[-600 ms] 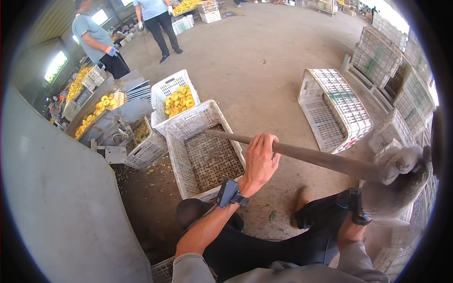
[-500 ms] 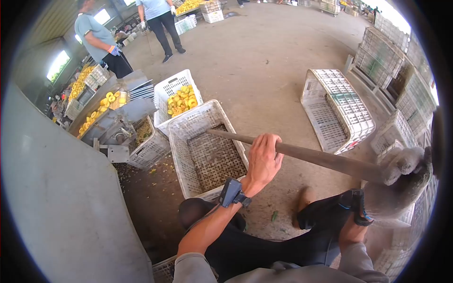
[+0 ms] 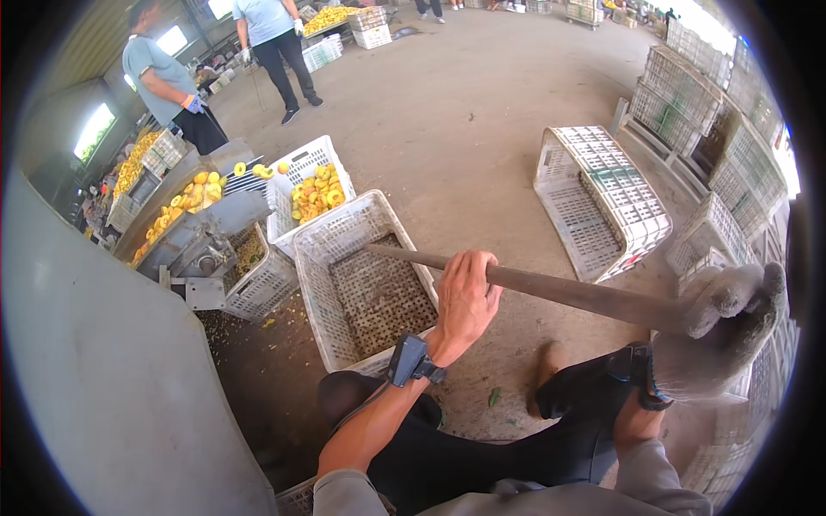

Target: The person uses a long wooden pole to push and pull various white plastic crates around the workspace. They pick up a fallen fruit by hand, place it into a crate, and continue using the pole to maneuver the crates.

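Note:
A long wooden pole runs from above an empty white crate to the right side of the view. My left hand, bare with a black device on the wrist, is wrapped round its middle. My right hand, in a grey dirty glove, grips the thicker end. Beyond the empty crate a white crate holds yellow fruit pieces. At the left, more yellow fruit lies on a metal machine chute, and some pieces are at its slatted end.
A crate lies on its side at the right, before stacked crates. A grey metal panel fills the left. Two people stand at the upper left. Another crate with scraps sits under the machine.
Fruit pieces have moved down the chute onto its slatted end, beside the fruit crate. The view has shifted slightly; both hands keep their hold on the pole.

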Motion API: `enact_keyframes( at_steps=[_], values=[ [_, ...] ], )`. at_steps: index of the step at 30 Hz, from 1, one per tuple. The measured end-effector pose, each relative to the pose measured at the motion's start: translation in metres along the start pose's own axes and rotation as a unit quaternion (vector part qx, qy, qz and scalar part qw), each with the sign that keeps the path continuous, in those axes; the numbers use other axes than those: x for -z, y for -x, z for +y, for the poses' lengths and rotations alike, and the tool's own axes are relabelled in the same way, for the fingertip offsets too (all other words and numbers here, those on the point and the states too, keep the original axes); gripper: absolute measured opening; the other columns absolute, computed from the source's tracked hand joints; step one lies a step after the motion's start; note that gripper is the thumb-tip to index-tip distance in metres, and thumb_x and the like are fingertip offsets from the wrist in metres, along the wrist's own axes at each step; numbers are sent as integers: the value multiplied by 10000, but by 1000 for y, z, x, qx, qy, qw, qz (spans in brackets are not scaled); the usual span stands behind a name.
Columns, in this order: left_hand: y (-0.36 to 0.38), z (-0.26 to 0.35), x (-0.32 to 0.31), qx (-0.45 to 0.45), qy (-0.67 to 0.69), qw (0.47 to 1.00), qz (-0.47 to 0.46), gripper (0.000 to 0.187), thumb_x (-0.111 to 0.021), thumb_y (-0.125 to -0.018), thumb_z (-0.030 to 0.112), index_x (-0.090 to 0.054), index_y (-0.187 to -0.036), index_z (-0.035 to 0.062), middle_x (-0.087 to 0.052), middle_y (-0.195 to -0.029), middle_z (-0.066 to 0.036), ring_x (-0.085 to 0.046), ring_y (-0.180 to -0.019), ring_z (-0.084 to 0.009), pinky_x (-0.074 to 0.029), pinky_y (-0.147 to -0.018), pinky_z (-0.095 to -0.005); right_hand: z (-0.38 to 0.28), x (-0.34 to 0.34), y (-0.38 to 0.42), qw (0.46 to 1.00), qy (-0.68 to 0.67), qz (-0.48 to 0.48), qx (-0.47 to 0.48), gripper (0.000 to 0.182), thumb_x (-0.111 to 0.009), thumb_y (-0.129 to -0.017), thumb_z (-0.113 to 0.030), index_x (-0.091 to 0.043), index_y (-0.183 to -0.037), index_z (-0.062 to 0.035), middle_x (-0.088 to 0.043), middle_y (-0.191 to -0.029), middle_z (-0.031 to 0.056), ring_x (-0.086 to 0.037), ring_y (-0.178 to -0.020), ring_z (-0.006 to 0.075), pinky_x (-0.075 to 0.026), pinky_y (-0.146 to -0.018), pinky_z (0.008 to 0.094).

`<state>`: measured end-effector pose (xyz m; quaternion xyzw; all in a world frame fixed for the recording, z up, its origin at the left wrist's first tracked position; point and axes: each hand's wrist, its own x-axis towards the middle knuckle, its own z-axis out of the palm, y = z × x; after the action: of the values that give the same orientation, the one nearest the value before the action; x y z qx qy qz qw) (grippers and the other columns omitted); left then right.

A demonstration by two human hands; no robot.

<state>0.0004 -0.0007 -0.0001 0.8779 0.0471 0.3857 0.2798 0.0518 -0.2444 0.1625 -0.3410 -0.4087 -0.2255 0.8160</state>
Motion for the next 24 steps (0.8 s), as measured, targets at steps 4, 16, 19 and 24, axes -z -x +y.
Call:
enact_keyframes(
  at_steps=[4, 16, 19, 24],
  values=[
    [-1, 0, -1, -4, 2, 1000, 0, 311, -791, -824, -10, -593, -1059, 34, -657, -989, -163, -646, -956, -406, -507, -820, -486, 2, 1, 0, 1000, 1, -2, 0, 321, -456, -1144, -183, -561, -1397, -16, -597, -884, 67, -521, -564, 155, -476, -544, 292],
    [-1, 0, -1, -6, -1, 1000, -3, 286, -794, -850, 10, -593, -1051, 34, -654, -968, -154, -643, -947, -398, -502, -812, -484, -2, 20, -6, 999, 13, -51, -15, 356, -437, -1147, -151, -581, -1451, -34, -616, -874, 54, -533, -547, 163, -481, -516, 311],
    [-1, 1, 0, -8, -7, 1000, -6, 278, -794, -862, 19, -589, -1049, 33, -653, -964, -153, -642, -940, -394, -502, -806, -481, -1, 20, -5, 999, 7, -45, -8, 354, -445, -1145, -153, -583, -1448, -37, -613, -882, 57, -539, -550, 166, -478, -512, 316],
    [-1, 1, 0, -6, -7, 1000, -8, 276, -794, -867, 22, -581, -1042, 34, -650, -962, -152, -641, -930, -389, -500, -797, -479, 0, -9, 1, 998, 38, 42, 15, 355, -445, -1144, -150, -577, -1453, -37, -601, -881, 60, -543, -554, 168, -482, -502, 317]
  ],
)
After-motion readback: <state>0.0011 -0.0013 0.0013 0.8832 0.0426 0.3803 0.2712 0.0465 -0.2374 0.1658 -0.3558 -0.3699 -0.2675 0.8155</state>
